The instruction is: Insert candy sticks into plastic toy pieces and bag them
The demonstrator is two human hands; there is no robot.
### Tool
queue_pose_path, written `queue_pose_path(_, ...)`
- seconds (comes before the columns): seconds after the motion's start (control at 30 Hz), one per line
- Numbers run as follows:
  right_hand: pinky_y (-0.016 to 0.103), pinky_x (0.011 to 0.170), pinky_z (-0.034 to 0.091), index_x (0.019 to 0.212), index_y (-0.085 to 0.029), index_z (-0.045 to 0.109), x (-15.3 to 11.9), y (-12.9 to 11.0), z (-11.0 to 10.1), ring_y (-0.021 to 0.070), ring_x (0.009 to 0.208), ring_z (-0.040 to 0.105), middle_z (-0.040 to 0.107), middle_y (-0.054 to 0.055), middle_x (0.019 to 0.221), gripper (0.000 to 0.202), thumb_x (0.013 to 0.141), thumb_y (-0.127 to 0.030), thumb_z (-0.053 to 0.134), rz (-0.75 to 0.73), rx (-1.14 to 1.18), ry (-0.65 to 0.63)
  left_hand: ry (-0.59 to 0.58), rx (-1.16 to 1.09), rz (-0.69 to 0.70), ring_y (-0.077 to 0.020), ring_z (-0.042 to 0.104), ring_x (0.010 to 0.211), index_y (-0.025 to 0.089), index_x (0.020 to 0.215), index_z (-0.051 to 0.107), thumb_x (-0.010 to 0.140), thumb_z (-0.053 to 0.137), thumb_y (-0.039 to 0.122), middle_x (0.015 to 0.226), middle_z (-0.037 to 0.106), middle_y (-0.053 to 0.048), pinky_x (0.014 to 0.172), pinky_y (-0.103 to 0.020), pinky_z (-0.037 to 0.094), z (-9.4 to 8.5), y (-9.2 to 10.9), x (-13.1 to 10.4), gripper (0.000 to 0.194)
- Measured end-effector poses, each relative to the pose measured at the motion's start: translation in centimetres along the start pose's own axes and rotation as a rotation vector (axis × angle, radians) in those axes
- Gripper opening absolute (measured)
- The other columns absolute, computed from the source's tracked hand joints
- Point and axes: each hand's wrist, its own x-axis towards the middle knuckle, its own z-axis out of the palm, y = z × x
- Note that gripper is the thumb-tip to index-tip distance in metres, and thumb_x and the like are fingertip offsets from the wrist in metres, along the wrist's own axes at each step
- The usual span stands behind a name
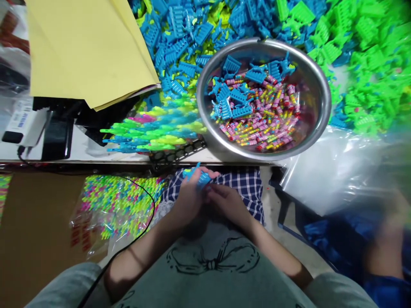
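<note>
Above my lap, just below the table edge, my left hand (pixel 189 197) is closed around a small blue plastic piece (pixel 202 179) with a bit of yellow-green at one end. My right hand (pixel 228 203) meets it at the lower end, thumb and fingers pinched together. Whatever lies between those right fingertips is too small and dark to make out. On the table beyond stands a steel bowl (pixel 208 124) with small pink, yellow and red tubes (pixel 260 124) and several similar blue pieces (pixel 239 100) in it.
Heaps of blue pieces (pixel 176 47) and green pieces (pixel 362 64) cover the table's far side. Colourful plastic sticks (pixel 154 128) lie left of the bowl, near yellow paper (pixel 90 47). A cable (pixel 150 222) crosses my left arm. At right are clear plastic bags (pixel 324 171) and a co-worker's blurred arm (pixel 387 239).
</note>
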Motion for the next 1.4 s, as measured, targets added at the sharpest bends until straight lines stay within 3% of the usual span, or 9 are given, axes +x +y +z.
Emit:
queue_pose_path(0.17, 0.021, 0.054, 0.036, 0.091, -0.019, 0.065, 0.4, 0.2, -0.1, 0.0088, 0.059, 0.048, 0.056, -0.002, 0.067, 0.025, 0.072, -0.036, 0.061, 0.045, 0.111, -0.049, -0.176, -0.146, -0.057, -0.0105, 0.057, 0.068, 0.018, 0.074, 0.053, 0.078, 0.053, 0.039, 0.069, 0.058, 0.001, 0.057, -0.019, 0.046, -0.4, 0.3, 0.3, 0.021)
queue_pose_path(0.3, 0.021, 0.055, 0.034, 0.085, -0.018, 0.066, 0.5, 0.7, -0.4, 0.0079, 0.058, 0.046, 0.055, -0.003, 0.066, 0.023, 0.072, -0.036, 0.062, -0.01, 0.012, -0.033, -0.201, -0.276, -0.135, -0.0085, 0.055, 0.057, 0.017, 0.076, 0.053, 0.08, 0.052, 0.033, 0.06, 0.054, 0.003, 0.059, -0.02, 0.047, -0.2, 0.3, 0.5, 0.017)
queue_pose_path(0.5, 0.021, 0.054, 0.034, 0.073, -0.016, 0.062, -0.5, -0.1, 0.1, 0.0095, 0.057, 0.045, 0.051, -0.003, 0.06, 0.019, 0.078, -0.033, 0.056, -0.313, -0.382, 0.109, -0.291, -0.379, -0.169, -0.0045, 0.05, 0.046, 0.016, 0.076, 0.052, 0.084, 0.047, 0.028, 0.057, 0.052, 0.005, 0.078, -0.026, 0.049, 0.6, 0.5, -0.1, 0.016)
queue_pose_path(0.6, 0.021, 0.051, 0.034, 0.069, -0.016, 0.061, -1.2, -0.8, 0.5, 0.0085, 0.052, 0.043, 0.048, -0.003, 0.056, 0.02, 0.08, -0.03, 0.052, -0.493, -0.581, 0.178, -0.272, -0.334, -0.07, -0.0043, 0.05, 0.046, 0.016, 0.077, 0.052, 0.083, 0.048, 0.028, 0.059, 0.054, 0.005, 0.08, -0.028, 0.049, 1.0, 0.6, -0.6, 0.014)
queue_pose_path(0.7, 0.02, 0.05, 0.036, 0.076, -0.016, 0.064, -1.5, -1.3, 0.6, 0.0089, 0.052, 0.045, 0.052, -0.002, 0.058, 0.018, 0.08, -0.028, 0.052, -0.582, -0.657, 0.189, -0.236, -0.255, 0.05, -0.0055, 0.051, 0.047, 0.018, 0.078, 0.052, 0.081, 0.051, 0.03, 0.061, 0.057, 0.004, 0.072, -0.028, 0.051, 1.0, 0.6, -1.1, 0.013)
queue_pose_path(0.9, 0.025, 0.061, 0.046, 0.096, -0.02, 0.065, -2.0, -1.3, 0.5, 0.0149, 0.067, 0.058, 0.064, 0.002, 0.078, 0.023, 0.079, -0.03, 0.055, -0.507, -0.546, 0.136, -0.214, -0.144, 0.164, -0.0099, 0.058, 0.056, 0.018, 0.079, 0.054, 0.078, 0.054, 0.034, 0.065, 0.06, 0.002, 0.067, -0.027, 0.051, 1.0, 0.5, -1.8, 0.016)
queue_pose_path(1.1, 0.032, 0.069, 0.049, 0.095, -0.024, 0.067, -2.6, -1.4, 1.8, 0.0205, 0.079, 0.061, 0.067, 0.004, 0.089, 0.022, 0.078, -0.032, 0.056, -0.403, -0.456, 0.257, -0.161, -0.133, 0.172, -0.0115, 0.061, 0.058, 0.018, 0.077, 0.055, 0.076, 0.056, 0.035, 0.066, 0.061, 0.002, 0.069, -0.03, 0.051, 1.2, 0.9, -2.4, 0.017)
queue_pose_path(1.33, 0.032, 0.069, 0.049, 0.089, -0.021, 0.068, -2.9, -2.0, 2.5, 0.0191, 0.075, 0.061, 0.069, 0.003, 0.085, 0.019, 0.075, -0.031, 0.059, -0.334, -0.394, 0.264, -0.288, -0.327, -0.057, -0.0094, 0.06, 0.062, 0.019, 0.081, 0.056, 0.076, 0.057, 0.034, 0.07, 0.061, 0.003, 0.069, -0.025, 0.051, 0.6, 0.8, -2.3, 0.016)
queue_pose_path(1.4, 0.031, 0.067, 0.048, 0.085, -0.02, 0.069, -3.0, -2.0, 2.5, 0.0185, 0.073, 0.06, 0.068, 0.003, 0.081, 0.019, 0.076, -0.033, 0.058, -0.324, -0.403, 0.278, -0.281, -0.32, -0.043, -0.0111, 0.062, 0.067, 0.018, 0.08, 0.057, 0.076, 0.058, 0.034, 0.073, 0.061, 0.002, 0.064, -0.023, 0.051, 0.6, 0.8, -2.4, 0.016)
